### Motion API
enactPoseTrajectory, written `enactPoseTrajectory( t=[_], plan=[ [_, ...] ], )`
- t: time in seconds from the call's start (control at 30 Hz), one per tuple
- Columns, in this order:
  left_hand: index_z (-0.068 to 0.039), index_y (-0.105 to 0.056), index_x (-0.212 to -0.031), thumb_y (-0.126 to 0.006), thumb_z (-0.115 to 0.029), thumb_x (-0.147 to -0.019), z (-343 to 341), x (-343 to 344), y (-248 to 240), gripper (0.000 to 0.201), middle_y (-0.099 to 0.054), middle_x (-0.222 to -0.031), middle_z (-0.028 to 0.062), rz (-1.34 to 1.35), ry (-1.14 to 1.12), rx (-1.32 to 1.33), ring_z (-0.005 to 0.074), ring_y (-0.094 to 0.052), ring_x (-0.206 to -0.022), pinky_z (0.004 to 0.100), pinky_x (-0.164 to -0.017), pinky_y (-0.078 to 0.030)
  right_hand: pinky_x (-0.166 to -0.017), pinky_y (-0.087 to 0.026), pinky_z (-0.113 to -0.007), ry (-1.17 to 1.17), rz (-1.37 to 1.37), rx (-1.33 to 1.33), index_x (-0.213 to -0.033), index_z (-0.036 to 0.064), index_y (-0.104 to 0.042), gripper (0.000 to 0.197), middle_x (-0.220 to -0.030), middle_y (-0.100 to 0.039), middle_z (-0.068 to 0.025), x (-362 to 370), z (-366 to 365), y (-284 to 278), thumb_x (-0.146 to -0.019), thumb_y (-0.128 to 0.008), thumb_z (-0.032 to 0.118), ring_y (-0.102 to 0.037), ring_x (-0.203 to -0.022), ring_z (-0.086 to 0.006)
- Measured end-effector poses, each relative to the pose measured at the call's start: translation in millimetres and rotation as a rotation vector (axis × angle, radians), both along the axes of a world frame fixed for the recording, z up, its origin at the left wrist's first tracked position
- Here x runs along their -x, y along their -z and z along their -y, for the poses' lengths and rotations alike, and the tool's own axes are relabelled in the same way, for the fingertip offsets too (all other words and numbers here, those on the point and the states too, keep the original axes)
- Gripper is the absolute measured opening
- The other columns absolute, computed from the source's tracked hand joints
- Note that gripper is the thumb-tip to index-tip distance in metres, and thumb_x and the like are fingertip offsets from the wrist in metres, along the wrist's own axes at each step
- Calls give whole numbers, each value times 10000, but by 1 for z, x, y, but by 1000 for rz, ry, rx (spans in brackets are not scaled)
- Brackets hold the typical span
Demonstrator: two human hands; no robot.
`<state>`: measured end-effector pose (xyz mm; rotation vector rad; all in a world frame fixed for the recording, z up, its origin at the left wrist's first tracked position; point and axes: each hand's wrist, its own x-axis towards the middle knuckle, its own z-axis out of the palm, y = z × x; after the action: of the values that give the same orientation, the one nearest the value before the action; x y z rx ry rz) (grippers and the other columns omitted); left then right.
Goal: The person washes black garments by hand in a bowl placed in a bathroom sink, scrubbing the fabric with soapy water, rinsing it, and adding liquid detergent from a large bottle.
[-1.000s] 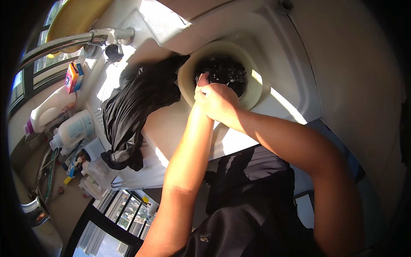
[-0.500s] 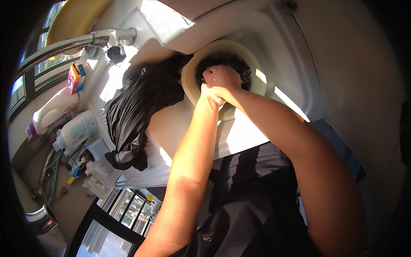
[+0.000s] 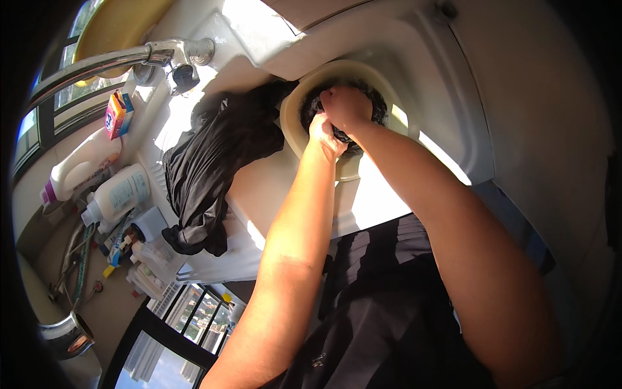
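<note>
A cream round basin (image 3: 293, 123) stands in the white sink (image 3: 447, 123), holding dark, wet-looking black cloth (image 3: 350, 147). Both hands are inside its rim, close together. My right hand (image 3: 350, 107) is closed in a fist over the cloth, knuckles up. Just left of it and nearer to me, my left hand (image 3: 328, 134) is closed too, with black cloth showing between the two. The fingertips of both hands are hidden. Left of the basin lies a crumpled black garment (image 3: 217, 155), draped across the ridged part of the sink.
A chrome faucet (image 3: 175, 58) juts out at the upper left, near a yellow basin (image 3: 120, 29). Along the left ledge are an orange and blue box (image 3: 118, 115), a white jug with a purple cap (image 3: 84, 159), a white bottle (image 3: 120, 194) and several smaller bottles.
My hands have moved slightly apart, the left one lower and turned, so more black cloth shows between them. The whole view has shifted a little.
</note>
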<state>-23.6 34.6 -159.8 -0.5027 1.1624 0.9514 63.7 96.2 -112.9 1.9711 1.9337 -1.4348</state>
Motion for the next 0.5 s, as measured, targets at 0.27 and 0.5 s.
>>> enactPoseTrajectory(
  t=[0.27,0.5],
  plan=[
    [-94,-585,-1322,-713,-273,-972,-2,-17,-34,414,-648,-1365,118,-678,-4,430,297,-680,-1160,454,-942,-565,-976,-567,-464,-496,127,-42,-1119,102,-791,429,-1165,-783,-115,-19,-3,-17,-961,-575,437,-698,-1163,-351],
    [-54,-652,-1257,-642,-198,-995,-2,-12,-74,299,-615,-1400,192,-1726,868,-676,426,-506,-1340,538,-1140,-399,-1078,-480,-541,-272,94,-869,-1440,49,-594,621,-1390,-601,-237,-57,34,8,-911,-697,357,-590,-1284,-410]
  ],
)
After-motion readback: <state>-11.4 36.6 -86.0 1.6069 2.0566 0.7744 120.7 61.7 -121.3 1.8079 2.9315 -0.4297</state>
